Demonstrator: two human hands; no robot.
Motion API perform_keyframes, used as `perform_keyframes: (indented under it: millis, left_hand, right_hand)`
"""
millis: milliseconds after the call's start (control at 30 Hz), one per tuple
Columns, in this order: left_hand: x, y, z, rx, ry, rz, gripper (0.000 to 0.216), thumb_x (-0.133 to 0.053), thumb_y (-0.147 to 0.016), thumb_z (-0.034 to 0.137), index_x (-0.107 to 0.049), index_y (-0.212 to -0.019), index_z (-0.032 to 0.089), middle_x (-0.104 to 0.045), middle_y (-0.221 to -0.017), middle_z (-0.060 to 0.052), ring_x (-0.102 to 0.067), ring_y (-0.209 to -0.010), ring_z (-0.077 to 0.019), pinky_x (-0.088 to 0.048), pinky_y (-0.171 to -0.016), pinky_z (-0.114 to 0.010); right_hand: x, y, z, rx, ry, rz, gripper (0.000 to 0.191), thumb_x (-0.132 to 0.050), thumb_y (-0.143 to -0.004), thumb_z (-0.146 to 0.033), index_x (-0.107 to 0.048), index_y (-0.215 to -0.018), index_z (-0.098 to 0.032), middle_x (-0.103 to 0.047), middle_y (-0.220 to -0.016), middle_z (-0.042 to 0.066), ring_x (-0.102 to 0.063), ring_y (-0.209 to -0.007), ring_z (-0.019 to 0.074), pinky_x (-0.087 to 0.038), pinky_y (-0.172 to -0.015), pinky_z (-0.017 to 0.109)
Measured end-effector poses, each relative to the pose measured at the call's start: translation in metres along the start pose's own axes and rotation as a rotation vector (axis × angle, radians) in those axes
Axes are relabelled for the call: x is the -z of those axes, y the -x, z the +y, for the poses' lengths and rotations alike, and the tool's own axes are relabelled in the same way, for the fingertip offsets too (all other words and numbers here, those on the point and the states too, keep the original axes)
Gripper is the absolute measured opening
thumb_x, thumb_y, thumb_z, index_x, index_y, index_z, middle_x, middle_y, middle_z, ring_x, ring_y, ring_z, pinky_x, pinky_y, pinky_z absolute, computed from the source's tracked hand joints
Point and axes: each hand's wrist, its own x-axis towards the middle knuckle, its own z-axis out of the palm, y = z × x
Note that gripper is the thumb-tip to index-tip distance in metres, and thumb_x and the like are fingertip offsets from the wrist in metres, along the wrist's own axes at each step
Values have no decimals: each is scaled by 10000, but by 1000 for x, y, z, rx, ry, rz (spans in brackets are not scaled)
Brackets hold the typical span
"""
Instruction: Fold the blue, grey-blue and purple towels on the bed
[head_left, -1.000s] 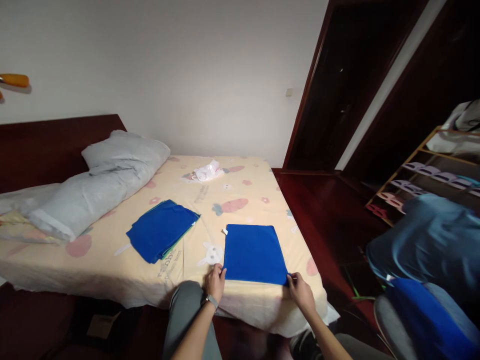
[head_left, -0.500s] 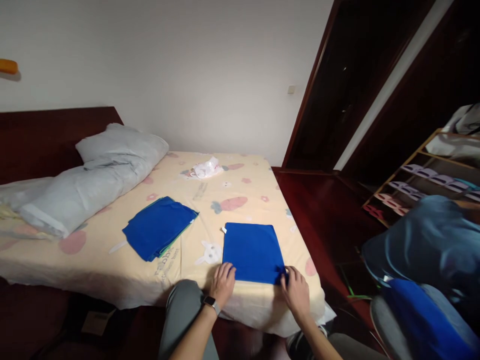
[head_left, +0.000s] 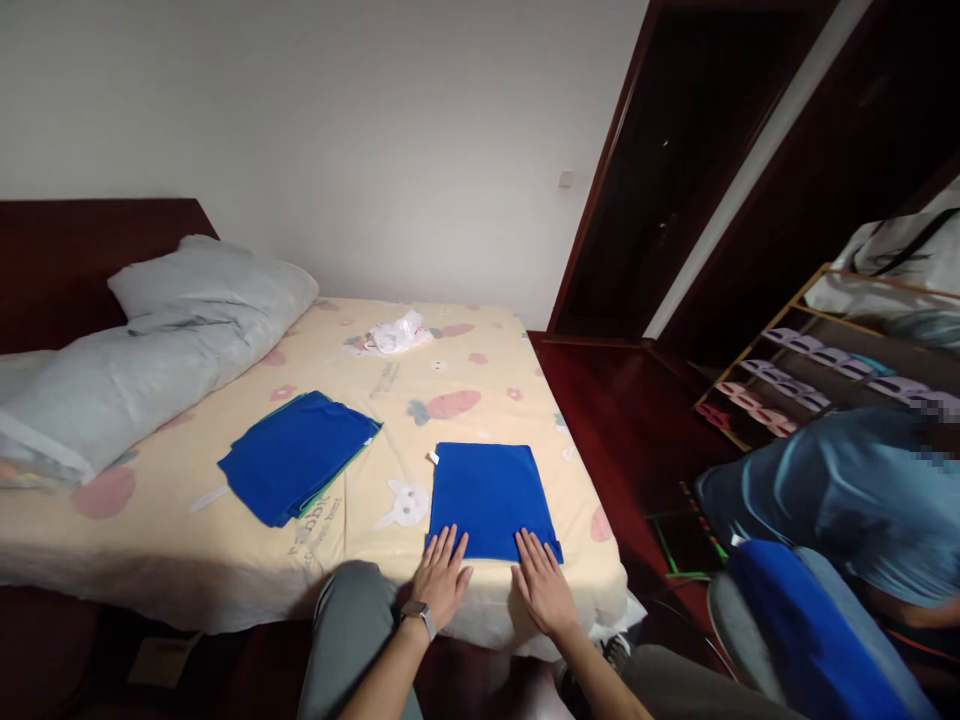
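A square blue cloth (head_left: pixel 487 495) with a small white tag at its far left corner lies flat near the front edge of the bed. My left hand (head_left: pixel 441 575), with a watch on its wrist, rests open on the cloth's near left corner. Along the near edge, toward the right corner, my right hand (head_left: pixel 543 585) lies open with its fingers stretched over the fabric. Left of it, a stack of blue cloths (head_left: pixel 304 455) with green edges showing underneath sits on the patterned bedsheet (head_left: pixel 480 415).
A crumpled white plastic bag (head_left: pixel 397 333) lies farther back on the bed. Grey bedding (head_left: pixel 187 330) is heaped at the left. To the right, a person in a blue shirt (head_left: pixel 817 490) bends low near a shoe rack (head_left: pixel 795 350) with slippers.
My right hand has moved left from the cloth's near right corner and flattened onto its near edge. My left hand has spread onto the cloth. The view has turned slightly right.
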Motion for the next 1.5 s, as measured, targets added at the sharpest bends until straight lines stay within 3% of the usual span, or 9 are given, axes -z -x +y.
perform_keyframes:
  millis: [167, 467, 600, 733, 900, 1133, 1233, 1333, 1500]
  left_hand:
    - [3, 3, -6, 56, 31, -59, 589, -313, -1057, 459, -221, -1598, 244, -249, -1653, -76, -255, -1516, -240, -272, -1227, -461]
    - [14, 3, -22, 88, 122, -210, 583, -287, -1058, 439, -297, -1576, 171, -261, -1645, -88, -239, -1520, -226, -259, -1240, -436]
    - [19, 5, -26, 152, 172, -149, 553, -328, -1046, 391, -367, -1544, 155, -321, -1626, -102, -280, -1506, -235, -296, -1227, -425]
    - [28, 3, -26, 299, 224, 7, 492, -391, -1006, 277, -460, -1480, 167, -398, -1585, -117, -365, -1464, -254, -364, -1184, -429]
    - [34, 1, -23, 430, 285, 34, 418, -446, -910, 126, -608, -1293, 172, -623, -1295, -117, -612, -1186, -214, -491, -1044, -345]
    - [36, 0, -19, 409, 252, -2, 441, -537, -816, 103, -663, -1230, 191, -648, -1221, -97, -586, -1173, -246, -461, -1063, -383]
    - [38, -2, -22, 390, 224, -7, 523, -509, -819, 74, -632, -1307, 217, -615, -1331, -89, -536, -1258, -261, -427, -1104, -413]
    - [36, -4, -26, 283, 185, -50, 636, -474, -815, 24, -577, -1395, 265, -544, -1470, -39, -463, -1359, -255, -373, -1161, -431]
    - [27, -7, -37, 82, 184, -135, 687, -443, -844, -7, -536, -1439, 324, -558, -1475, 18, -454, -1393, -195, -356, -1189, -399]
  right_hand:
    - [1, 7, 31, 4, -114, -60, 635, -356, -1040, -449, -199, -1594, -181, -325, -1609, 82, -335, -1475, 248, -350, -1186, 412]
    - [3, 8, 44, -98, -188, -134, 616, -330, -1029, -475, -344, -1550, -146, -349, -1593, 120, -342, -1469, 273, -355, -1190, 465]
    - [4, 17, 54, -189, -147, -120, 603, -327, -1017, -421, -366, -1538, -119, -381, -1577, 153, -342, -1467, 299, -333, -1194, 495]
    - [13, 21, 56, -200, -69, 17, 627, -391, -975, -345, -299, -1561, -140, -376, -1587, 149, -351, -1462, 308, -333, -1184, 513]
    - [21, 14, 49, -108, -88, 34, 571, -464, -900, -214, -443, -1470, -190, -489, -1496, 131, -497, -1338, 277, -447, -1105, 440]
    - [10, 10, 53, -142, -201, 2, 455, -409, -961, -274, -563, -1380, -187, -612, -1370, 128, -576, -1265, 260, -476, -1097, 430]
    - [8, 10, 59, -151, -272, 5, 464, -412, -947, -246, -564, -1381, -185, -621, -1366, 124, -580, -1266, 262, -469, -1107, 445]
    - [8, 10, 60, -157, -315, 22, 474, -408, -931, -215, -565, -1378, -197, -616, -1378, 115, -568, -1283, 264, -458, -1116, 466]
    - [14, 7, 53, -203, -317, 79, 455, -404, -923, -202, -621, -1323, -196, -572, -1428, 125, -544, -1300, 302, -458, -1098, 518]
